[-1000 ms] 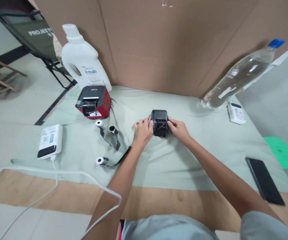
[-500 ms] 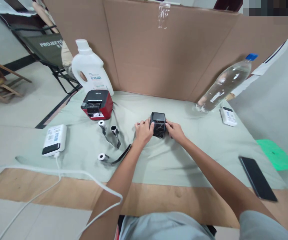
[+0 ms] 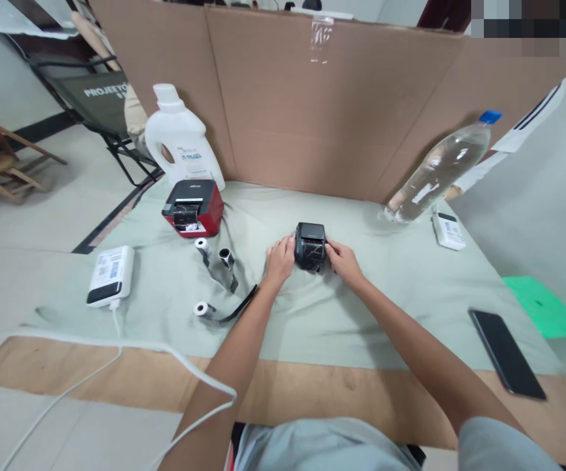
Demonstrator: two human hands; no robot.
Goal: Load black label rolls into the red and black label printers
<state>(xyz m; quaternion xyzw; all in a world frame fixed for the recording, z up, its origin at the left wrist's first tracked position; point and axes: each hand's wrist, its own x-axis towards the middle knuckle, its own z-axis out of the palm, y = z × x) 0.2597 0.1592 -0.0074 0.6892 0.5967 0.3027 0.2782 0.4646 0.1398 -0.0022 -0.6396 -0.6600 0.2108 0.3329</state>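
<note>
A small black label printer point(image 3: 310, 244) sits mid-table on the pale green cloth point(image 3: 312, 314). My left hand point(image 3: 281, 257) grips its left side with curled fingers. Against the printer's right side, my right hand point(image 3: 342, 259) presses in the same way. Dark tape shows at the printer's front between both hands. Left of my left hand lie two small white rolls point(image 3: 201, 245) point(image 3: 199, 309) and a black roll point(image 3: 226, 256) with dark ribbon trailing.
A red printer point(image 3: 193, 208) and white jug point(image 3: 180, 140) stand back left. A white power bank point(image 3: 110, 275) with cable lies left. A tilted water bottle point(image 3: 434, 170), white device point(image 3: 448, 230), green sheet point(image 3: 542, 306) and black phone point(image 3: 506, 353) are right. Cardboard wall point(image 3: 312, 104) behind.
The view has tilted up, showing more of the cardboard wall. Both hands stay clasped on the black printer, which has barely shifted.
</note>
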